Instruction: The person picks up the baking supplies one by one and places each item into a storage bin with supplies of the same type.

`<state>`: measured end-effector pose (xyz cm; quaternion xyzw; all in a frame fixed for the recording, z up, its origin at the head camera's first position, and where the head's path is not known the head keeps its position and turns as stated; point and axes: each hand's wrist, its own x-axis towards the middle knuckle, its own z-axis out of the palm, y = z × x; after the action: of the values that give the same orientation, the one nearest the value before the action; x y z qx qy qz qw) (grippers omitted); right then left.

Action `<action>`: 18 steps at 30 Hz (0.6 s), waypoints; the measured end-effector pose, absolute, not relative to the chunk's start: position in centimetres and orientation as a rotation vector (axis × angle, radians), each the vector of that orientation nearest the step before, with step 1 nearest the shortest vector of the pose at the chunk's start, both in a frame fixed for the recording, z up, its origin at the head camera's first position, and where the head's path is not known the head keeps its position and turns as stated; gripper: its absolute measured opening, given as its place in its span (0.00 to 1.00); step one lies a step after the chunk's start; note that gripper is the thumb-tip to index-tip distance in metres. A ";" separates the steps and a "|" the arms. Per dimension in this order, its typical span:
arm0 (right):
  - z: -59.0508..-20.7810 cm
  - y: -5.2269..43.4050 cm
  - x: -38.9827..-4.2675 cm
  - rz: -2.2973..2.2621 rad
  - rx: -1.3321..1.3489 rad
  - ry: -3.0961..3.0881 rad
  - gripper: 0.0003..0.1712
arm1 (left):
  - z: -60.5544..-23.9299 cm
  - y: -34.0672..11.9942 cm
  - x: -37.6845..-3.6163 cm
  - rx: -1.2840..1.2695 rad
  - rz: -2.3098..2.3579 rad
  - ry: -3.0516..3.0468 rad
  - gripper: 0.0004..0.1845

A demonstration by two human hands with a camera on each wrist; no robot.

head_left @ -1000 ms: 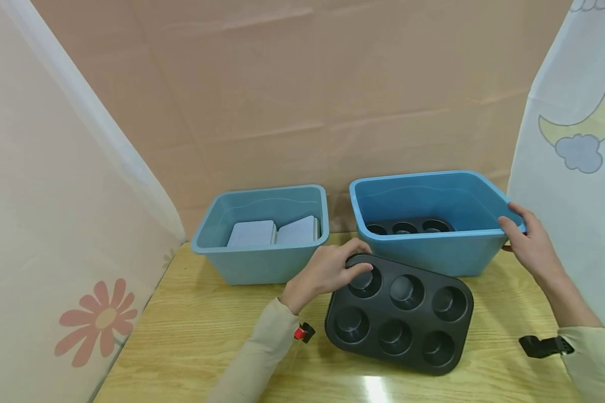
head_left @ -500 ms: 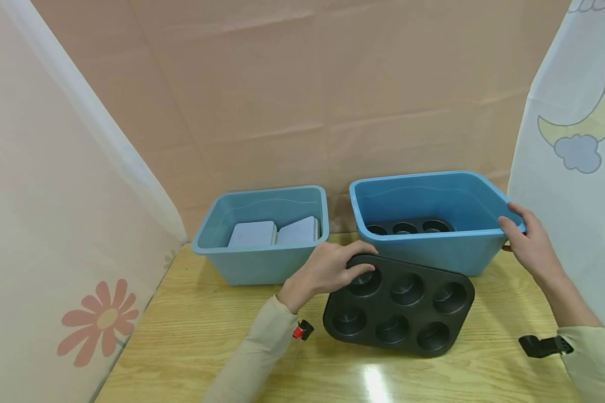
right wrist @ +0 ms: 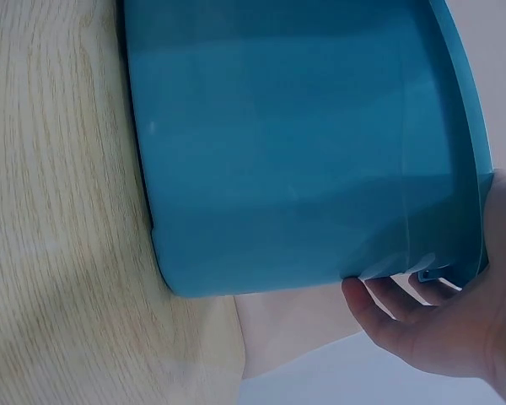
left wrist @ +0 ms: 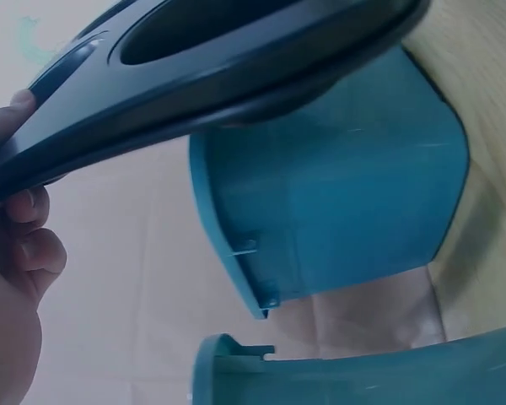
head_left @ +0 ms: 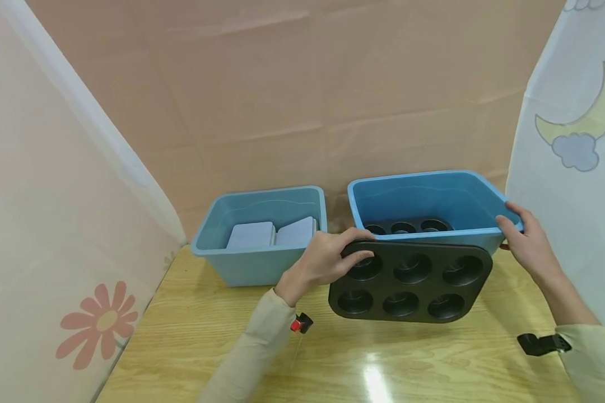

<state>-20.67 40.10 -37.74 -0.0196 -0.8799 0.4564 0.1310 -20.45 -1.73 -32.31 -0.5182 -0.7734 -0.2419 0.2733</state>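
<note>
By its upper left corner, my left hand [head_left: 324, 258] grips a black muffin tin [head_left: 389, 283], thumb on the cup side and fingers behind. The tin is tilted, cups facing me, off the table before the right blue bin [head_left: 353, 207]. In the left wrist view the thumb and curled fingers [left wrist: 40, 253] pinch the tin's edge [left wrist: 93, 126]. My right hand [head_left: 530, 246] holds that bin's right rim; the right wrist view shows its fingers [right wrist: 396, 304] under the rim against the bin wall [right wrist: 278, 152]. Another dark muffin tin [head_left: 418, 224] lies inside the bin, partly hidden by the front wall.
A second blue bin [head_left: 247, 267] stands to the left, holding two white box-like things [head_left: 252, 234]. Both bins stand on a wooden table [head_left: 191, 347] against a beige cloth backdrop [head_left: 262, 101]. White printed curtains [head_left: 70, 212] hang at the sides.
My left hand has raised the muffin tin off the table, up toward the right bin, and its lower edge has swung upward. The right hand stays on the bin's rim.
</note>
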 end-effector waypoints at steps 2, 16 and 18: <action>-37.7 40.1 -20.8 1.322 -0.056 -2.553 0.37 | -31.8 -1.8 -20.6 -1.392 -0.692 -2.055 0.19; -38.1 40.2 -20.4 1.354 -0.027 -2.531 0.36 | -28.6 -1.6 -21.7 -1.338 -0.803 -1.945 0.20; -38.2 40.3 -20.4 1.353 -0.021 -2.505 0.31 | -28.1 -1.4 -21.9 -1.322 -0.805 -1.918 0.20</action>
<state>-20.37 40.26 -38.17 -0.0074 -0.8703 0.4701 0.1467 -21.87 -1.44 -28.13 -0.5059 -0.7340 -0.3080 0.3322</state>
